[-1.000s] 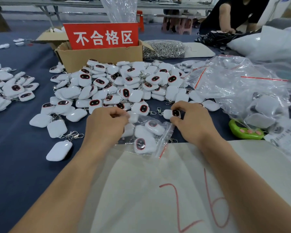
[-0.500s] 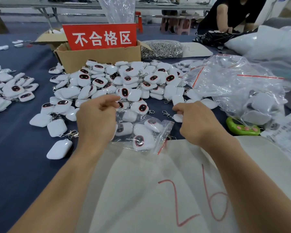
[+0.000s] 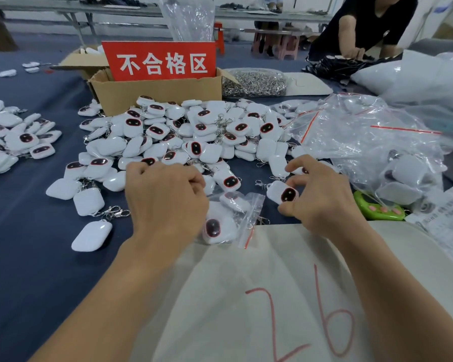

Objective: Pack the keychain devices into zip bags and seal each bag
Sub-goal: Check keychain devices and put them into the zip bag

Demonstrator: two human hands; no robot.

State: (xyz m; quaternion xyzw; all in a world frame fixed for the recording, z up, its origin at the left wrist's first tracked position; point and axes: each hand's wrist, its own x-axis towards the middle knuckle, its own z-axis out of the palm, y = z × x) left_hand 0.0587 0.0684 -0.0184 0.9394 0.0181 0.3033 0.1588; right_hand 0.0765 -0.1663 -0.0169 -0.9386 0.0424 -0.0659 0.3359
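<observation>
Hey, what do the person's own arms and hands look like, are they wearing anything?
The left hand and right hand are bare: no gloves, rings or watch show. Both forearms are uncovered too, with no sleeve in view.

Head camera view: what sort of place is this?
Likely a small factory packing table: heaps of identical white keychain devices, a pile of clear zip bags, and a cardboard box with a red sign marking rejects.
</observation>
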